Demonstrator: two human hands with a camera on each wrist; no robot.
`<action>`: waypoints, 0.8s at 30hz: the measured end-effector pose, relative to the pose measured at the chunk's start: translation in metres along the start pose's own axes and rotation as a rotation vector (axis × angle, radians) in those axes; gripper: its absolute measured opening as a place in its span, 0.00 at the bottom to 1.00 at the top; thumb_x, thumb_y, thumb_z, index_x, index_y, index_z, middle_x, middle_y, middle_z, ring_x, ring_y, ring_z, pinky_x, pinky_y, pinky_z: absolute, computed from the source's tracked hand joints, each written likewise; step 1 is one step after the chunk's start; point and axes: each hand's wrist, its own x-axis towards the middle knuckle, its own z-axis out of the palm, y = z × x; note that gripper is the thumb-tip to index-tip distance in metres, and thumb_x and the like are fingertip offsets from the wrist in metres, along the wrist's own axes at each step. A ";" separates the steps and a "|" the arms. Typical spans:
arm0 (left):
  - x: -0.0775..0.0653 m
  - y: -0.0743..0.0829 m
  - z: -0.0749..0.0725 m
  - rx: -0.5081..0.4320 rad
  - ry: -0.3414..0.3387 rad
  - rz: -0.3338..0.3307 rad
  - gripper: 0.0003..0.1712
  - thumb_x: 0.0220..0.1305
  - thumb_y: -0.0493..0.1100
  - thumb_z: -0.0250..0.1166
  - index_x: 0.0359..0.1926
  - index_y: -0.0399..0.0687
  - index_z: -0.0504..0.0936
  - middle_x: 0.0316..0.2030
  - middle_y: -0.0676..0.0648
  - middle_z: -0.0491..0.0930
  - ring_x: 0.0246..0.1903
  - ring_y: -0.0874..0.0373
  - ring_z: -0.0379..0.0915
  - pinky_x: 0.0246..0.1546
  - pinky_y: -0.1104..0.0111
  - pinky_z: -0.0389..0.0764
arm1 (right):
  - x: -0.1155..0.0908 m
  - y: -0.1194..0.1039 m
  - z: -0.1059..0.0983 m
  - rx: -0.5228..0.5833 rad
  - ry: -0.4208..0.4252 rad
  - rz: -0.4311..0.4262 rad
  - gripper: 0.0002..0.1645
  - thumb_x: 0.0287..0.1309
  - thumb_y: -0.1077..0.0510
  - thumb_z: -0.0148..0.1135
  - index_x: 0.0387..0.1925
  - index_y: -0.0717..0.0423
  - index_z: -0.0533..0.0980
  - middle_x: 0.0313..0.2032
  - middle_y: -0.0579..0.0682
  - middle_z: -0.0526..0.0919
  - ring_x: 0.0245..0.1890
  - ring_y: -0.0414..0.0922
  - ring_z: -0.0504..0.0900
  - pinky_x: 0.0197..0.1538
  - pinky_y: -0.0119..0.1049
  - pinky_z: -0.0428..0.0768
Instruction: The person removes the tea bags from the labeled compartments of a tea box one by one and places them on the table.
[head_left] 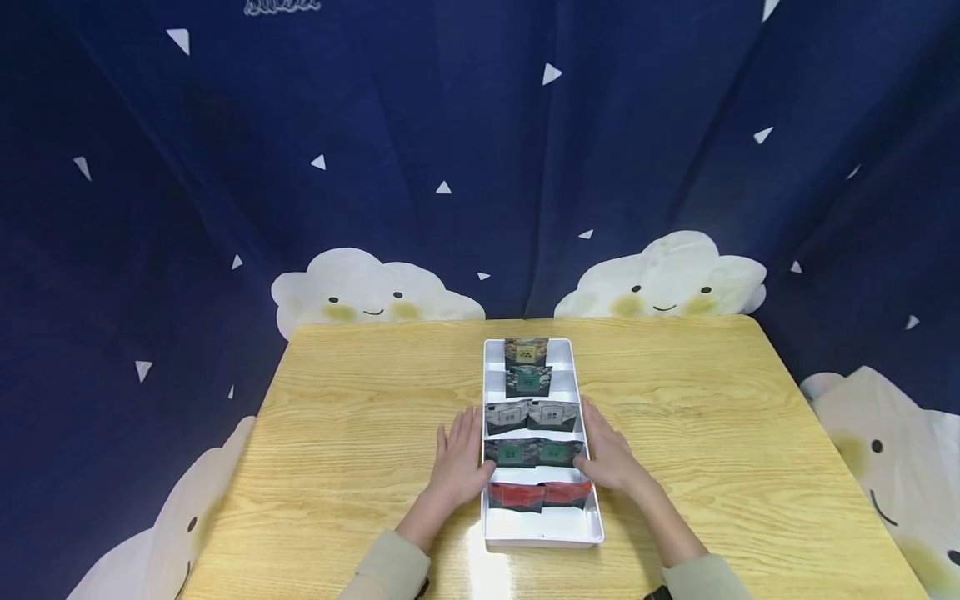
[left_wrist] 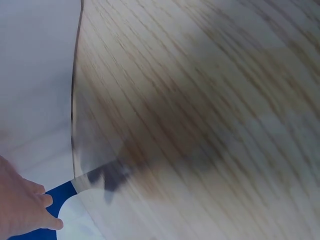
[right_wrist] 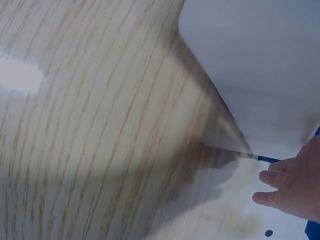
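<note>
White plastic makes the long tray (head_left: pixel 536 527) that I see in the middle of the head view, a bit low in the frame. It sits on a yellow wood table (head_left: pixel 360 400), and little walls split it into five rows. Bottom row: two red packets (head_left: pixel 516 497), side by side. Next row up: two packets with green labels (head_left: pixel 512 453). Then come two grey packets (head_left: pixel 508 417). Above them is one dark packet with a green label (head_left: pixel 528 382), and the top row has one packet with a yellow label (head_left: pixel 526 353).

I have the two hands apart, with the tray between them. The left hand (head_left: pixel 459 467) touches the tray's left side, fingers out straight along it, thumb at the rim. The right hand (head_left: pixel 611 458) does the same on the right side.

In the left wrist view, I see the tray's plain side wall at the upper left and fingers at the lower left. The right wrist view has the wall at the upper right and fingers at the lower right.

Dark blue cloth (head_left: pixel 390 125) with smiling white clouds (head_left: pixel 360 287) hangs behind the table.
</note>
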 end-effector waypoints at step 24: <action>-0.006 0.006 0.003 -0.004 -0.022 0.005 0.45 0.57 0.48 0.50 0.70 0.35 0.41 0.70 0.37 0.43 0.69 0.44 0.37 0.64 0.45 0.37 | -0.003 -0.006 0.004 -0.082 -0.047 0.087 0.52 0.49 0.57 0.54 0.70 0.60 0.38 0.68 0.64 0.46 0.66 0.63 0.49 0.61 0.67 0.42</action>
